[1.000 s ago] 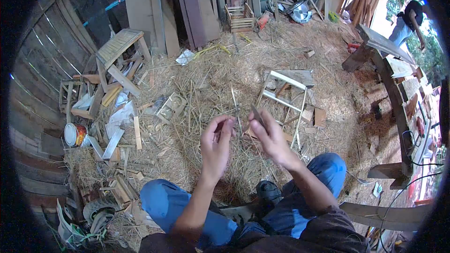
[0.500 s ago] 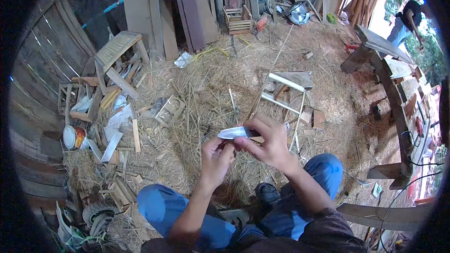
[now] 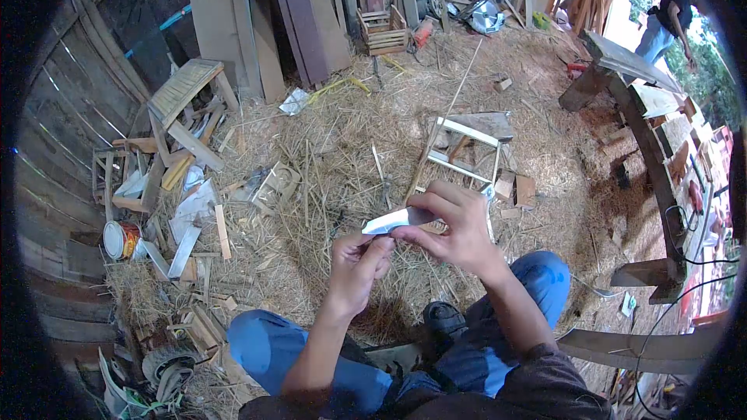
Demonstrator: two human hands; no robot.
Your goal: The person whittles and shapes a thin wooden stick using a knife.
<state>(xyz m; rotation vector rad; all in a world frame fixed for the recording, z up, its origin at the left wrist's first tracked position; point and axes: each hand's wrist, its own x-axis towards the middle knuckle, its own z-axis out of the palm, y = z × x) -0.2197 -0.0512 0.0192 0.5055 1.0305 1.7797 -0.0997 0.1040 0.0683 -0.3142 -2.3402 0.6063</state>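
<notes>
My right hand (image 3: 455, 225) is closed around a knife, and its broad pale blade (image 3: 385, 222) points left. Past my knuckles the end of the handle (image 3: 488, 190) shows. Just below the blade tip, my left hand (image 3: 359, 264) is closed in a pinch, thumb against fingers, close to my right thumb. A long thin strip (image 3: 443, 124) of wood or bamboo runs from the floor area ahead down to my hands. Its near end is hidden behind the knife and my fingers, so I cannot tell exactly how my left hand grips it.
Shavings and straw cover the floor around my knees. Ahead lies a small wooden frame (image 3: 467, 131). A slatted crate (image 3: 383, 31) and a circular saw (image 3: 486, 15) are at the back. A small bench (image 3: 187, 89) and a can (image 3: 122, 240) stand left. Beyond a workbench (image 3: 646, 144), a person (image 3: 669, 23) stands.
The blade has tilted, its tip now slightly lower than its base. My right hand has shifted slightly and turned. The view has moved a little.
</notes>
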